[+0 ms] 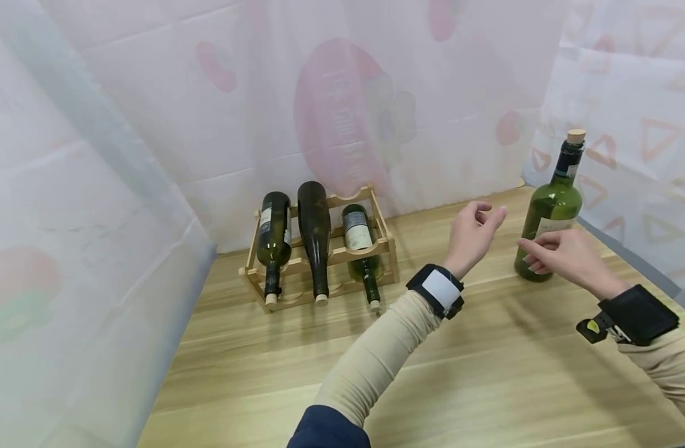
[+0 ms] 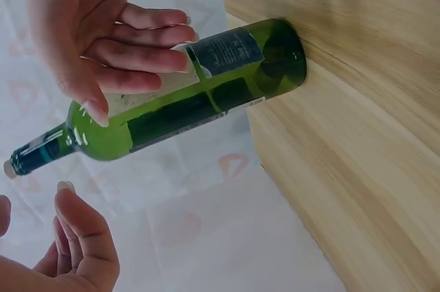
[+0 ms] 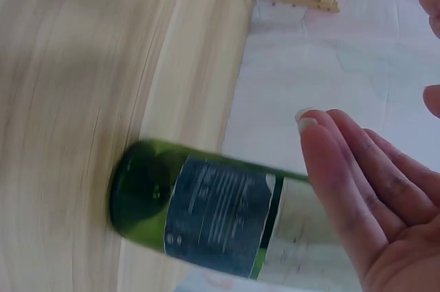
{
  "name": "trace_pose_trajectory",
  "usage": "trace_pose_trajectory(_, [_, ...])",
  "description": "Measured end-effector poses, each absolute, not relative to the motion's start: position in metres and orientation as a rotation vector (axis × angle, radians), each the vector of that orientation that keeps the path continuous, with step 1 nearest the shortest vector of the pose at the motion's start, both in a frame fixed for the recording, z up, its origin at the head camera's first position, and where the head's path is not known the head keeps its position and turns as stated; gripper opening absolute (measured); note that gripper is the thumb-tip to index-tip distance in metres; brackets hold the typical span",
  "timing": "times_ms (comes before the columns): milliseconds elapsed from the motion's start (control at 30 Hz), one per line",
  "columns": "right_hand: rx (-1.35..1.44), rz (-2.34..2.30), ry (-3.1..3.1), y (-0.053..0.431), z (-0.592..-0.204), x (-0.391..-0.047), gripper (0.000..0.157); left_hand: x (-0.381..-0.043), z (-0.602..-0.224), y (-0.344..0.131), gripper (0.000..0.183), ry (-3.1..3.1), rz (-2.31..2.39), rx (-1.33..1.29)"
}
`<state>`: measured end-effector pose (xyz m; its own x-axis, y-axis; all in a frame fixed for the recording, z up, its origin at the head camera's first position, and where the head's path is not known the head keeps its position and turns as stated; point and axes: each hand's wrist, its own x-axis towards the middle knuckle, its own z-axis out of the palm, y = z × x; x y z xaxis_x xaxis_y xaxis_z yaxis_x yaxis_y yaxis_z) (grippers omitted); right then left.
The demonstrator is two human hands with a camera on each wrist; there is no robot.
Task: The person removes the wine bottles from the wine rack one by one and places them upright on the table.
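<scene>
On the left of the wooden table [image 1: 224, 373], a wooden bottle rack [image 1: 338, 256] holds three wine bottles side by side, necks toward the person: a labelled dark green bottle [image 1: 275, 239], a near-black bottle [image 1: 314, 227] with no label showing, and a labelled green bottle [image 1: 357, 235] at the rack's right end. Right of the rack, the left hand [image 1: 470, 239] hangs above the table, thumb and fingers loosely bent, with nothing in it. Next comes the upright green wine bottle [image 1: 554, 202], standing on the table near the right-hand sheet [image 1: 644, 186], a cork [image 1: 576, 136] in its mouth; the right hand [image 1: 572, 258], apart from the left, is in front of it, fingers relaxed and not wrapped round the glass, though whether any fingertip touches I cannot tell. The likeliest mishap, I judge, is a topple: a fingertip catching the tall bottle high up could push it over, since neither hand steadies it. A low swing leftward might also knock the necks jutting past the rack's front. The table's back edge runs along the patterned back sheet [image 1: 460, 74]; between rack and upright bottle, the wood gives broad room; beyond that bottle, the right edge leaves little.
</scene>
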<state>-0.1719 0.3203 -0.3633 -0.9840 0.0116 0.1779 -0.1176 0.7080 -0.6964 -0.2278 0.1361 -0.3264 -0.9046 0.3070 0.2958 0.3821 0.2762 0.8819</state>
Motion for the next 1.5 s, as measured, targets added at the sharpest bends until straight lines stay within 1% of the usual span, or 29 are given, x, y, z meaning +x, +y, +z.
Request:
trace_pose_trajectory(400, [0.096,1.268,-2.737,0.294,-0.370,-0.180,0.056,-0.222,-0.342,0.094,0.036,-2.378,-1.896,-0.589])
trace_pose_trajectory(833, [0.166,1.274,-2.630,0.265,-0.375,-0.188,0.051,-0.216,-0.354,0.058,0.036,-2.328,-2.009,-0.555])
trace_pose_trajectory(1200, [0.223,1.301,-2.639,0.241,-0.375,-0.199,0.053,-0.217,-0.362,0.040,0.037,-2.337,-2.004,-0.508])
trace_pose_trajectory(1500, [0.268,1.305,-2.641,0.233,-0.378,-0.205,0.051,-0.217,-0.367,0.026,0.031,-2.345,-2.009,-0.430])
